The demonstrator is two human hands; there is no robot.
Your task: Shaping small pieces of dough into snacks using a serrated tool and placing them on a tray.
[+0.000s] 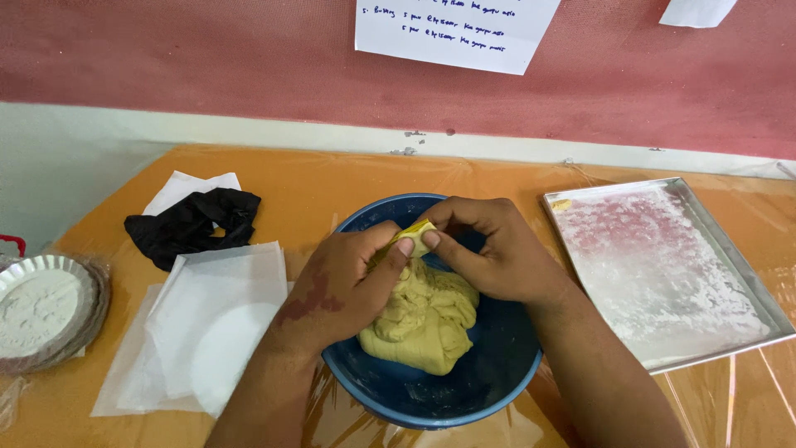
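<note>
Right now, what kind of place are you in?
Probably a simple baking or food-making workspace. Both hands pinch yellow dough in a blue bowl, a floured metal tray sits beside it, and a foil dish of flour waits nearby.

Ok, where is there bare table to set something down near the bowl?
Bare strip behind the bowl, between black cloth and tray. Left is crowded: paper sheets, flour dish. Both hands fill the bowl.

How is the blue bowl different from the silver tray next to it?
The blue bowl is round and deep; the silver tray is square-cornered, flat and shallow. The bowl holds a lump of yellow dough; the tray holds only a dusting of white flour. Both hands, left and right, work over the bowl, none at the tray. Both sit on the orange table.
</note>
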